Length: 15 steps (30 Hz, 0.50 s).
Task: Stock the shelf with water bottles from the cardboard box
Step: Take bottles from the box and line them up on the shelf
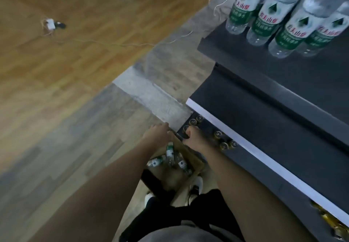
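Bottles (171, 158) are seen in the box (175, 175) below both hands. Left hand (157, 133) is spread, released; right hand (192, 136) is clenched at the shelf (264, 128), contents indiscernible.

Bare arms, dark shorts, white shoes

Both forearms are bare, with no sleeves on them; the left hand (157, 132) and the right hand (192, 136) wear no gloves. Low in the picture are black shorts (170, 217), a grey shirt hem (170, 234), and white shoes (196, 186) with dark parts.
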### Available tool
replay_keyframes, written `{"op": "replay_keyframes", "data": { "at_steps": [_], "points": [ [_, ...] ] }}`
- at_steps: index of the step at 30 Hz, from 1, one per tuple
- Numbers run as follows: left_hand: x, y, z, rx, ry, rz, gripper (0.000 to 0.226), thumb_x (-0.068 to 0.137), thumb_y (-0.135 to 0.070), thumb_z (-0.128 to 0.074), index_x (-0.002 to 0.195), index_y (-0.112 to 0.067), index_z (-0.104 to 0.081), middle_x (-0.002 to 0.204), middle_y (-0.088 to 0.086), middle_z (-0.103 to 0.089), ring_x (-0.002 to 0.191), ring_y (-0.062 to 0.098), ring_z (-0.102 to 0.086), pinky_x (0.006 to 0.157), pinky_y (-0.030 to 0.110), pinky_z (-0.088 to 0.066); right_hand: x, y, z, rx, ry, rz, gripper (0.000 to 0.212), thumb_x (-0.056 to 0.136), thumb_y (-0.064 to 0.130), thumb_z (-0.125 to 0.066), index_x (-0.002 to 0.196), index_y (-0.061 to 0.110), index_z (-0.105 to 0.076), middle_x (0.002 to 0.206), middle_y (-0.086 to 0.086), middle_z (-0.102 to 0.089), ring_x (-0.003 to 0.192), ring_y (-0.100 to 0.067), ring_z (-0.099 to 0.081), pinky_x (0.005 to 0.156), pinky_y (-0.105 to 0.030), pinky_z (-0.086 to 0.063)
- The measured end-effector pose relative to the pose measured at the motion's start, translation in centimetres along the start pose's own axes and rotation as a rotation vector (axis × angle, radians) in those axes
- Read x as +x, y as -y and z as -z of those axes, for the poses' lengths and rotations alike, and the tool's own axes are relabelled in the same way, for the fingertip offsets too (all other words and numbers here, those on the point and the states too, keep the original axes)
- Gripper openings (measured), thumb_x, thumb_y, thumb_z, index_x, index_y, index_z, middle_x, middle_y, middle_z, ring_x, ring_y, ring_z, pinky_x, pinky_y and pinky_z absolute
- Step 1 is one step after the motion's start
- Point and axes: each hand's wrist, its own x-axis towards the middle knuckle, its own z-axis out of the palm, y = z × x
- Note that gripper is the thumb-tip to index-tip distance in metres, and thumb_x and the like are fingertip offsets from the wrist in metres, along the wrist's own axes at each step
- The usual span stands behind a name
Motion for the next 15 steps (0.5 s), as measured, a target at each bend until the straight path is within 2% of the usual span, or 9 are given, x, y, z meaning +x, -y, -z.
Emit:
{"op": "replay_keyframes", "data": {
  "at_steps": [2,4,8,12,15],
  "points": [
    [0.1,0.0,-1.2,-0.001,0.024,0.071,0.042,0.098,-0.033,-0.046,0.139,-0.021,-0.044,0.138,0.009,-0.051,0.126,0.031,-0.047,0.099,0.041,-0.04,2.0,-1.1,-1.9,0.019,0.092,-0.028,0.025,0.091,0.019,-0.066,0.104,0.014,-0.046,0.096,-0.001,-0.048,0.093,-0.024,-0.051,0.077,-0.035,-0.044],
    [0.4,0.3,-2.5,0.025,0.044,0.093,0.043,0.098,-0.031,-0.048,0.138,-0.016,-0.044,0.138,0.012,-0.05,0.125,0.032,-0.048,0.095,0.039,-0.041,3.1,-2.3,-3.7,0.051,0.137,-0.053,0.027,0.092,0.022,-0.067,0.103,0.017,-0.042,0.094,0.002,-0.047,0.091,-0.022,-0.049,0.074,-0.033,-0.041],
    [2.2,2.0,-6.7,0.014,0.134,0.188,0.042,0.096,-0.031,-0.048,0.134,-0.014,-0.047,0.131,0.015,-0.054,0.121,0.035,-0.05,0.091,0.04,-0.044,6.1,-5.5,-7.8,0.075,0.192,-0.148,0.032,0.089,0.027,-0.068,0.113,0.014,-0.051,0.104,-0.002,-0.055,0.098,-0.026,-0.057,0.073,-0.03,-0.039],
    [5.5,4.0,-12.0,0.056,0.197,0.155,0.035,0.096,-0.028,-0.043,0.125,-0.012,-0.052,0.13,0.015,-0.056,0.12,0.037,-0.051,0.091,0.043,-0.043,9.1,-8.9,-12.5,0.207,0.186,-0.292,0.035,0.086,0.023,-0.068,0.117,0.012,-0.053,0.116,-0.008,-0.06,0.106,-0.03,-0.058,0.077,-0.031,-0.041],
    [8.6,6.2,-17.3,0.044,0.296,0.14,0.038,0.093,-0.024,-0.045,0.129,-0.013,-0.049,0.133,0.015,-0.051,0.122,0.039,-0.047,0.093,0.047,-0.042,11.7,-11.4,-16.3,0.238,0.181,-0.398,0.033,0.087,0.018,-0.064,0.117,0.011,-0.054,0.106,-0.005,-0.057,0.103,-0.029,-0.057,0.076,-0.031,-0.039]
  ]
}}
